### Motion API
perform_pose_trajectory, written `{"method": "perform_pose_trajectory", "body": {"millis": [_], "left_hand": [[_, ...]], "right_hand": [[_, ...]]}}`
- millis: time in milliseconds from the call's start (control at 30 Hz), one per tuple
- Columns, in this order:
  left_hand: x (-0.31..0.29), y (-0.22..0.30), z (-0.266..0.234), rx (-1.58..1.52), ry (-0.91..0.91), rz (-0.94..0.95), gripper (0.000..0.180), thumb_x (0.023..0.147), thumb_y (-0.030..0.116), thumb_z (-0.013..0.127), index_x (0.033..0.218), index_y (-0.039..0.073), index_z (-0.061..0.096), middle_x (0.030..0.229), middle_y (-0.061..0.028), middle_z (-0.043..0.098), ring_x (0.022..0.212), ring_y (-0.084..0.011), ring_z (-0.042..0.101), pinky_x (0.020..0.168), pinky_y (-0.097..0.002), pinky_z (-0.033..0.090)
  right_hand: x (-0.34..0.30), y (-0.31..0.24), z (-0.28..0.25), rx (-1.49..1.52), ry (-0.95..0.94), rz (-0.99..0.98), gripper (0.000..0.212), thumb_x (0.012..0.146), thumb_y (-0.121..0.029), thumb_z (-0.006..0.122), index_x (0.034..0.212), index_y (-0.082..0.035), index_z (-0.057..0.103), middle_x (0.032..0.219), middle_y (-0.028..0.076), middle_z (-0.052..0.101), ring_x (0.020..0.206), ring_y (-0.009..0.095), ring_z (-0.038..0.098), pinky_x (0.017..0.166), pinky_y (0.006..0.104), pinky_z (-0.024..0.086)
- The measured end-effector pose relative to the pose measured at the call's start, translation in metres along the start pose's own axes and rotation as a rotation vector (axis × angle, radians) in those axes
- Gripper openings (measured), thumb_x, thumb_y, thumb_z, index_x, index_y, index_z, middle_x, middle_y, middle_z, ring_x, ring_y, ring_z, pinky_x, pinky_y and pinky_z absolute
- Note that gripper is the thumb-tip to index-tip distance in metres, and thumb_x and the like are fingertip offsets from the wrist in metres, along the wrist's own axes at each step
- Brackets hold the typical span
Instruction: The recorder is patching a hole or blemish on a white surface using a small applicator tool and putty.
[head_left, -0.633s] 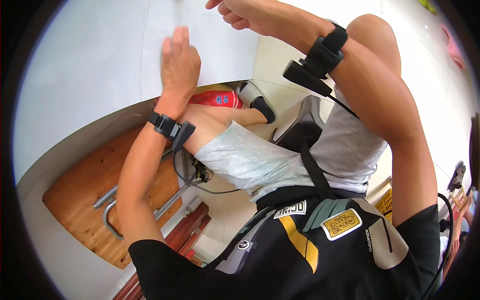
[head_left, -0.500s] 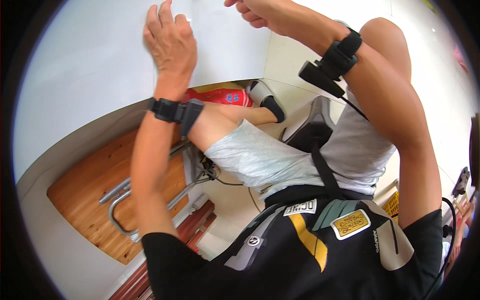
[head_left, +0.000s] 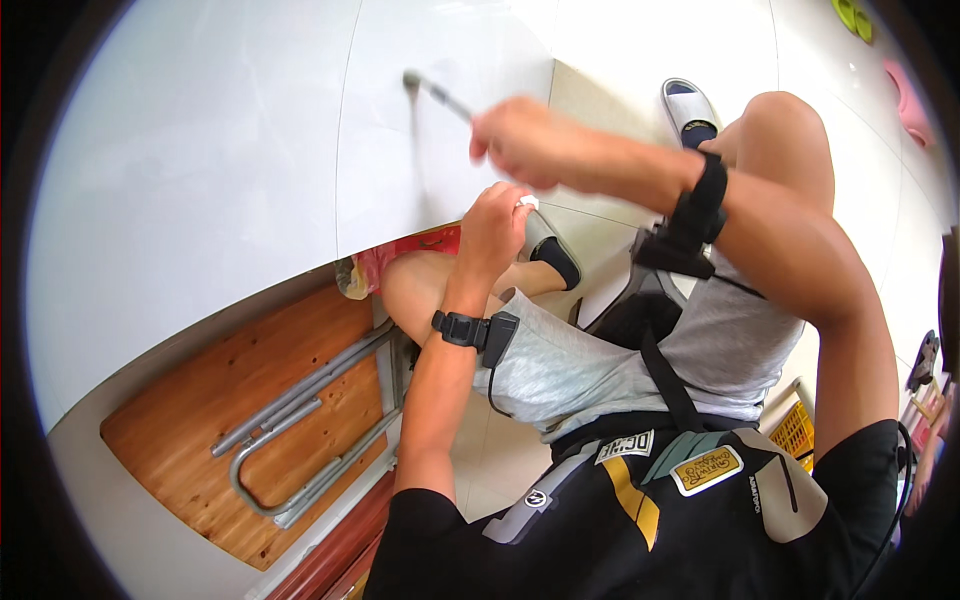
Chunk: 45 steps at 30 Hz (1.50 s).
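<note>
My right hand [head_left: 525, 142] is closed around a thin dark stick [head_left: 450, 103], slightly blurred by motion. At its far end is a rounded grey-green head [head_left: 411, 79], in front of a glossy white panelled surface [head_left: 240, 130]; I cannot tell whether they touch. A dark shadow or reflection of the stick runs below the head. Lower and just left of it, my left hand [head_left: 492, 232] is closed, pinching a small white piece [head_left: 528, 202] whose kind I cannot make out. Both wrists wear black strapped devices.
A wooden board [head_left: 250, 400] with folded grey metal legs [head_left: 290, 430] stands at lower left. A red package [head_left: 430, 240] lies beside my knee. Pale tiled floor [head_left: 640, 30] extends right, with green slippers [head_left: 853, 20], a pink object [head_left: 908, 102] and a yellow crate [head_left: 793, 435].
My left hand has come off the white surface and moved right and nearer, now pinching the white piece. My right hand has moved nearer, and the stick now shows in it.
</note>
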<state>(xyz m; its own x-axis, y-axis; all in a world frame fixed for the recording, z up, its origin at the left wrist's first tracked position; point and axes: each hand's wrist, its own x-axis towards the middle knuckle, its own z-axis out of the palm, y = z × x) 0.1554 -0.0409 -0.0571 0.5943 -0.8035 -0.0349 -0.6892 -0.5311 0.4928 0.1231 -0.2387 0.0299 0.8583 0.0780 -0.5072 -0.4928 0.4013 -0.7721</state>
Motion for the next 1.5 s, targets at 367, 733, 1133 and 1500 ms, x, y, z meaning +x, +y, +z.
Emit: {"method": "perform_pose_trajectory", "body": {"millis": [367, 733, 1133, 1500], "left_hand": [[0.014, -0.025, 0.017, -0.093, -0.147, 0.005, 0.043, 0.087, 0.009, 0.072, 0.126, 0.001, 0.057, 0.089, -0.0178, 0.070, 0.079, -0.0356, 0.068, 0.070, -0.0396, 0.053], [0.015, -0.010, 0.008, -0.190, -0.141, -0.102, 0.019, 0.091, 0.014, 0.068, 0.103, 0.001, 0.072, 0.092, -0.0198, 0.070, 0.088, -0.0383, 0.066, 0.077, -0.0463, 0.052], [0.071, 0.012, -0.020, 0.327, 0.065, 0.226, 0.019, 0.088, 0.008, 0.070, 0.105, 0.001, 0.070, 0.095, -0.0164, 0.069, 0.095, -0.0366, 0.064, 0.081, -0.0452, 0.053], [0.140, -0.022, -0.030, 1.029, 0.072, 0.551, 0.007, 0.078, 0.004, 0.063, 0.071, 0.004, 0.066, 0.083, -0.0107, 0.062, 0.098, -0.0293, 0.059, 0.090, -0.0400, 0.048]], "right_hand": [[0.019, 0.020, -0.014, 0.110, 0.065, 0.116, 0.028, 0.100, -0.021, 0.044, 0.099, 0.002, 0.060, 0.061, -0.005, 0.036, 0.047, 0.008, 0.031, 0.041, 0.0291, 0.024], [0.023, 0.007, -0.032, 0.135, 0.104, 0.065, 0.031, 0.101, -0.020, 0.045, 0.114, 0.004, 0.059, 0.060, -0.008, 0.030, 0.045, 0.007, 0.023, 0.042, 0.0279, 0.020], [0.027, -0.029, -0.084, 0.282, 0.387, -0.263, 0.030, 0.101, -0.019, 0.042, 0.107, 0.004, 0.060, 0.059, -0.005, 0.034, 0.045, 0.008, 0.027, 0.040, 0.0276, 0.021], [0.007, -0.044, -0.087, 0.364, 0.203, -0.299, 0.028, 0.099, -0.015, 0.037, 0.106, 0.003, 0.057, 0.060, -0.003, 0.036, 0.046, 0.010, 0.031, 0.041, 0.0291, 0.023]]}}
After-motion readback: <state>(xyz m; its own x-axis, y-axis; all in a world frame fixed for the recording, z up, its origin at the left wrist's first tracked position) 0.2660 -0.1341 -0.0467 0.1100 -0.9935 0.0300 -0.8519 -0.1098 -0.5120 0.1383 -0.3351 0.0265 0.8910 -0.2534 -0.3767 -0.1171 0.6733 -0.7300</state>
